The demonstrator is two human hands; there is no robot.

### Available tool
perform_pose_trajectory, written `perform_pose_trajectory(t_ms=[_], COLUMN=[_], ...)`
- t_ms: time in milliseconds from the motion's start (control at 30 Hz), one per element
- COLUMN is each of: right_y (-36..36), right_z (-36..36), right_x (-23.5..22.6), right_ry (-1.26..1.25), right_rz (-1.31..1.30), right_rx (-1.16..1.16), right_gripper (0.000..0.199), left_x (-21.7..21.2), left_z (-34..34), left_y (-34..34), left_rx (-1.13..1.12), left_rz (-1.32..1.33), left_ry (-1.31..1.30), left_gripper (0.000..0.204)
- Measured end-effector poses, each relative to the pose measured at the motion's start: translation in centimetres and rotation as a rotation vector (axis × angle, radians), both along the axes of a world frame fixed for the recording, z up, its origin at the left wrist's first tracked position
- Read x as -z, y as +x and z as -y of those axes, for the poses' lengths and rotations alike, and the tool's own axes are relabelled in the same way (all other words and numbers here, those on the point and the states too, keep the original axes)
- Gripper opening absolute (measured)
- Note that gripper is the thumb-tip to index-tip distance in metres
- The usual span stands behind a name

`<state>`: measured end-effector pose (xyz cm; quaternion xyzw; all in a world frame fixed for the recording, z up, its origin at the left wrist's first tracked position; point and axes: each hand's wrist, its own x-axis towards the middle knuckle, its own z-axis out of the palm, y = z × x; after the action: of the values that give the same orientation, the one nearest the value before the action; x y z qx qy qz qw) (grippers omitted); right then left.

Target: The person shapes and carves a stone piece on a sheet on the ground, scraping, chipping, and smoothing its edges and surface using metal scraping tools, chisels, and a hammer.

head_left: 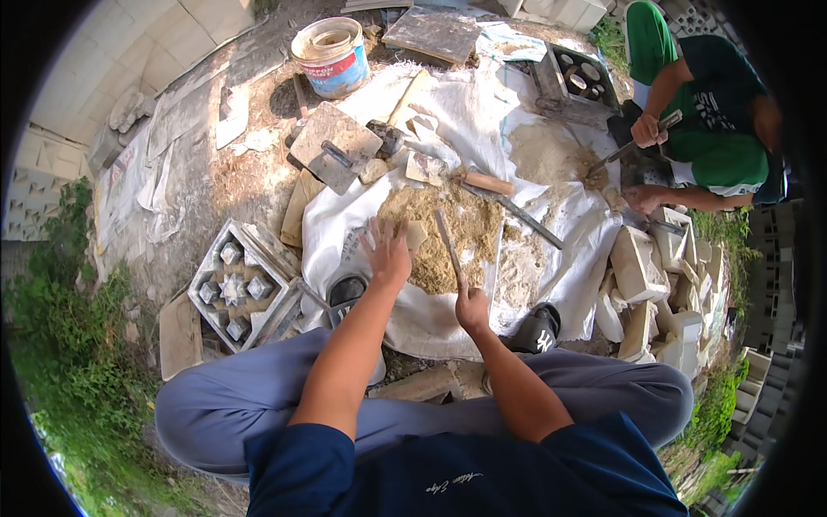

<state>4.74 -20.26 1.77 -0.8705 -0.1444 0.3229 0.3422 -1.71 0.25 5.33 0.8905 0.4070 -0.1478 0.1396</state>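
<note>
A heap of damp tan sand lies on a white woven sheet between my feet. My left hand reaches to the heap's left edge, fingers stretched out and dusted with sand. Right beside it is a small pale flat piece; whether the hand touches it I cannot tell. In my right hand is a long narrow flat-bladed tool, its far end over the sand. Beyond the heap lies a wooden-handled tool with a long metal bar.
A metal mould with star shapes stands at left. Farther back are a square plate float and a paint bucket. Broken pale blocks pile up at right. Across from me, a person's hand holds a tool by another sand heap.
</note>
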Motion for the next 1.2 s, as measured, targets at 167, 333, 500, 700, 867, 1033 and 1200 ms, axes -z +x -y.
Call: perform_pose_trajectory(t_ms=[167,333,500,700,867,1033,1200], right_y=[0.0,1.4,0.7,0.8,1.7,0.7,0.2], right_z=[0.1,-1.9,-2.7,0.1,-2.5,-3.8,-1.0], right_x=[1.3,-1.4,-1.6,2.3,-1.6,-1.5,3.8], right_ry=[-0.127,0.228,0.535,-0.108,0.182,0.428,-0.078], right_rz=[-0.085,-0.087,-0.075,-0.110,-0.086,-0.078,-0.005], right_rx=[0.070,0.128,0.166,0.139,0.114,0.096,0.072], right_gripper=[0.092,0.077,0.078,0.097,0.077,0.073,0.091], left_x=[0.4,0.5,0.7,0.4,0.4,0.4,-0.1], left_z=[-0.1,0.0,-0.1,0.1,0.1,-0.1,-0.1], left_y=[-0.4,-0.3,-0.5,-0.2,-0.3,-0.2,0.3], left_rx=[-0.005,-0.006,-0.002,-0.008,-0.007,-0.015,0.000], left_rz=[-0.019,0.002,0.022,0.008,0.021,0.011,-0.038], left_ry=[0.035,0.009,0.040,-0.016,-0.004,0.006,-0.014], left_gripper=[0.082,0.076,0.077,0.078,0.078,0.077,0.076])
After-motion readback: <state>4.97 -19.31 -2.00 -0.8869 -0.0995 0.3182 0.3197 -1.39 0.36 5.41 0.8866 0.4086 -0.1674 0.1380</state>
